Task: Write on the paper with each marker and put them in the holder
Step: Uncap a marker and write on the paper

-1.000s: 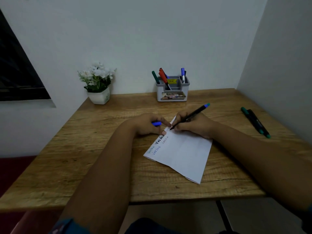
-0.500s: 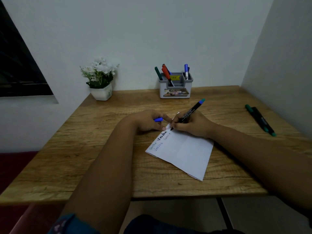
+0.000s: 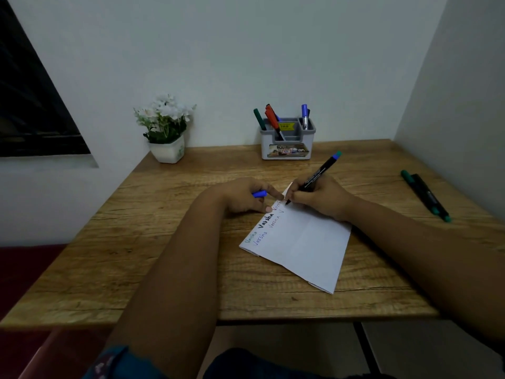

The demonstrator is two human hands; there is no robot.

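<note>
The right hand (image 3: pixel 319 198) gripped a black marker (image 3: pixel 314 176) in a writing hold, its tip set on the top edge of the paper (image 3: pixel 303 242) and its blue-green end tilted up and away toward the back of the desk. The left hand (image 3: pixel 246 196) was curled around a blue cap (image 3: pixel 259 193), its fingertips pressing on the paper's upper left edge.

The paper lay folded and turned at an angle on the wooden desk (image 3: pixel 136 255), in front of the person. Several short words in different inks ran along its left edge; the tip rested at the end of the second row.

Farther right, two dark markers with green ends (image 3: pixel 425 195) lay side by side on the desk, touching, well apart from the paper.

At the back edge, against the wall, stood the grey holder (image 3: pixel 287 149), containing a green marker, red markers and a blue marker, all upright or leaning. To its left stood a white pot of white flowers (image 3: pixel 166 132).
</note>
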